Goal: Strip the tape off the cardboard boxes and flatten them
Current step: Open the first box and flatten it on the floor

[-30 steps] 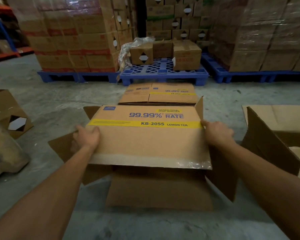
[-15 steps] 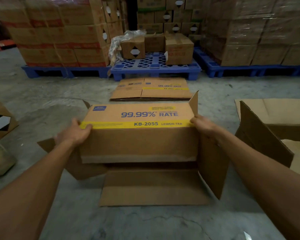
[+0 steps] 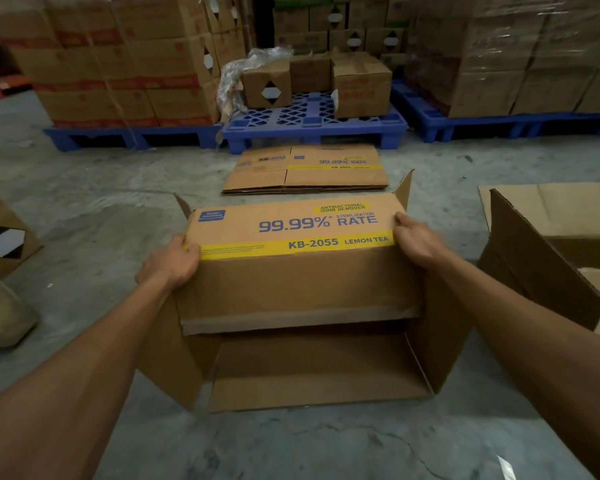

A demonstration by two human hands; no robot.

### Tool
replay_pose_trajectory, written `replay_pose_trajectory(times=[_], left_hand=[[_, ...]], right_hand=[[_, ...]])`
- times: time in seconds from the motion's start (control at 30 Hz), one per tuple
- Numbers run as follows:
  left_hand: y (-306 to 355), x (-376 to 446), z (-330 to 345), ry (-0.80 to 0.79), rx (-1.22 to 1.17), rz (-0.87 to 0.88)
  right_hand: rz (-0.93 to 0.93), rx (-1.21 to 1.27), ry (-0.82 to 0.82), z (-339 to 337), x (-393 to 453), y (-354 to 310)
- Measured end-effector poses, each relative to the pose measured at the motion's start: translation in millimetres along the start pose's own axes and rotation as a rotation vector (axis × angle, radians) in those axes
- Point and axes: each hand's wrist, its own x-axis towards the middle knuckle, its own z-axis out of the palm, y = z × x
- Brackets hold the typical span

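I see the open brown cardboard box with blue print and a yellow band (image 3: pixel 291 271) in the middle of the view, on the grey concrete floor (image 3: pixel 101 202). Its long axis runs from left to right across my view. The printed panel, with "99.99% RATE" and "KB-2055 LEMON TEA", faces up and towards me, and the words read upright from my side. The open end of the box points towards me, with the flaps spread out: one lies flat on the floor in front, and one stands out at each side.

My left hand (image 3: pixel 174 265) grasps the left edge of the printed panel, the fingers curled over the end of the yellow band. My right hand (image 3: pixel 413 239) grasps the right edge of the same panel, near the words "LEMON TEA". Both hands are closed on the cardboard, and both arms are stretched forward.

A strip of clear tape (image 3: pixel 298 315) runs along the near edge of the upper flap, parallel to the long axis.

Beyond the box, a flattened cardboard box with the same print (image 3: pixel 305 174) lies on the floor, just before a blue plastic pallet (image 3: pixel 312 128).
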Motion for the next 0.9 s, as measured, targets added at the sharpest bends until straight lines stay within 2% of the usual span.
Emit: replay_pose_trajectory(times=[0.13, 0.27, 0.37, 0.5, 0.6, 0.7, 0.8, 0.9], left_hand=[[22.8, -38.0, 8.8, 0.096, 0.108, 0.156], [60.4, -79.9, 41.3, 0.092, 0.476, 0.701], [86.6, -109.5, 76.5, 0.127, 0.701, 0.95], [108.4, -136.6, 102.9, 0.169, 0.843, 0.99], [114.2, -145.4, 114.4, 0.162, 0.809, 0.98], [118.3, -146.9, 108.1, 0.122, 0.785, 1.08], [120.8, -148.6, 89.0, 0.023, 0.738, 1.139], [120.3, -140.1, 56.1, -0.192, 0.646, 1.135]], right_hand=[[-0.049, 0.002, -0.006, 8.6, -7.8, -8.1], [-0.058, -0.052, -0.026, 21.1, -11.3, -17.8], [-0.084, -0.072, -0.041, 29.3, -13.3, -26.9], [-0.091, -0.081, -0.046, 40.4, -13.2, -27.6], [-0.1, -0.088, -0.049, 40.5, -10.6, -22.7], [-0.116, -0.079, -0.037, 34.1, -6.9, -16.0], [-0.14, -0.104, -0.092, 25.0, -1.1, -13.1], [-0.159, -0.13, -0.162, 21.7, -0.2, -20.9]])
